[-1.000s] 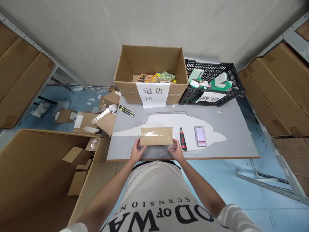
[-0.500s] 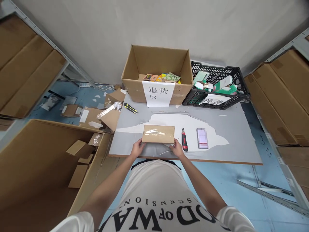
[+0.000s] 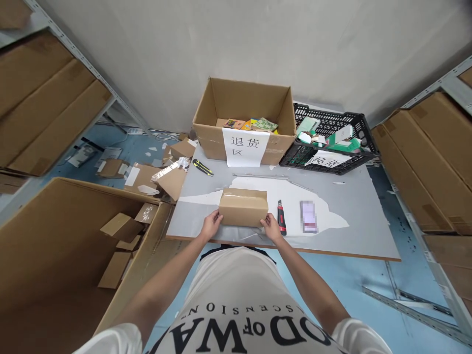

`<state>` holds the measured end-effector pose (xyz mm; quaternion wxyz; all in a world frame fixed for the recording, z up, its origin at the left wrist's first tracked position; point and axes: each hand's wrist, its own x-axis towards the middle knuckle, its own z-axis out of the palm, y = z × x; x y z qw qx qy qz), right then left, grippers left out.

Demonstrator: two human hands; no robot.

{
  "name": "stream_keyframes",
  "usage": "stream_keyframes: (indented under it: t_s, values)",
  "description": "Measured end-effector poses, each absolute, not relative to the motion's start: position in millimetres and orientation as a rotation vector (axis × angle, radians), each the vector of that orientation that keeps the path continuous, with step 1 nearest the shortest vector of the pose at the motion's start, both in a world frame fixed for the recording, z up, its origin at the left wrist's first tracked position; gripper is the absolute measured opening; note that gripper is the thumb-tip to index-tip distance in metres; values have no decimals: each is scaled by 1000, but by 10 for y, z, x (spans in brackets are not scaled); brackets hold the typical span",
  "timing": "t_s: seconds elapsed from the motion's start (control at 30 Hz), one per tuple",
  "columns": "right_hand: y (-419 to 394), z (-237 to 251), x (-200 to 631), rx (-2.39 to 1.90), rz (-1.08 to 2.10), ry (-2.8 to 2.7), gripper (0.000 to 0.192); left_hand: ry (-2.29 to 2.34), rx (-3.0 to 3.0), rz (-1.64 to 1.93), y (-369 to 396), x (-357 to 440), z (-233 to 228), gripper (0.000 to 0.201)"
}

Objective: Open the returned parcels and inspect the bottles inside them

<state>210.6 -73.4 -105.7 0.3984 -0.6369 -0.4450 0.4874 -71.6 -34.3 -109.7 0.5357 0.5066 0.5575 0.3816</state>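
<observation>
A small brown cardboard box (image 3: pixel 243 209), closed and with clear tape along its top, is in front of me at the table's near side. My left hand (image 3: pixel 211 224) grips its left end, fingers closed at the lower corner. At the opposite end, my right hand (image 3: pixel 271 226) holds the lower right corner in the same way. The box's near side faces me, tilted up. Just right of my right hand lies a red and black utility knife (image 3: pixel 281 219). A phone (image 3: pixel 309 217) with a blurred screen rests farther right.
At the table's back stand a large open carton (image 3: pixel 245 110) holding small packages and a black plastic crate (image 3: pixel 332 136) with green and white boxes. A yellow-black utility knife (image 3: pixel 202 167) lies left. A big open carton (image 3: pixel 103 194) with small boxes stands left of the grey table (image 3: pixel 361 211).
The small box has tipped so that more of its near side shows and less of its taped top. Both hands keep hold of its ends. The whole view has shifted slightly.
</observation>
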Motion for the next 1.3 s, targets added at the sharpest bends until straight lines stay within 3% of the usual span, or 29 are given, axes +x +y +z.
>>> stream_keyframes:
  t_s: [0.3, 0.53, 0.8, 1.3]
  values:
    - [-837, -816, 2173, -1777, 1110, -1176, 36, 1450, 1266, 906, -277, -593, -780, 55]
    - [-710, -766, 2190, -2057, 904, -1332, 44, 1437, 1156, 896, -283, -552, -965, 62]
    - [-578, -923, 2265, -1922, 1072, -1241, 37, 1433, 1098, 918, -275, -582, -1150, 67]
    - [-715, -1090, 2240, -1851, 1150, -1102, 46, 1457, 1052, 960, -341, -555, -1187, 62]
